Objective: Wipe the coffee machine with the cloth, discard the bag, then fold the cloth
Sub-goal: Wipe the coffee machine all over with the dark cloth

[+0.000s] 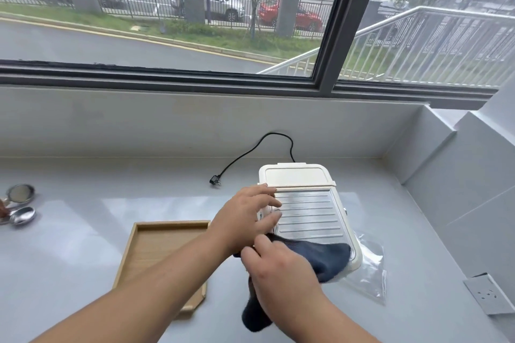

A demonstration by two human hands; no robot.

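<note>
The right hand (281, 267) is closed around a dark blue ribbed cloth (320, 255), which is pressed onto the near edge of the cream-coloured coffee machine with a ridged metal top plate (309, 214).

The left hand (248, 217) is laid open and flat against the machine's left side, holding nothing, apparently so that the body is steadied while it is wiped. One end of the cloth is left hanging below the right hand. A clear plastic bag (370, 273) is seen lying on the grey counter (69, 253) just right of the machine, partly tucked under it, not yet discarded. A shallow wooden tray (156, 245) is set left of the arms, and the unplugged black power cord (250, 152) is trailed behind the machine.
</note>
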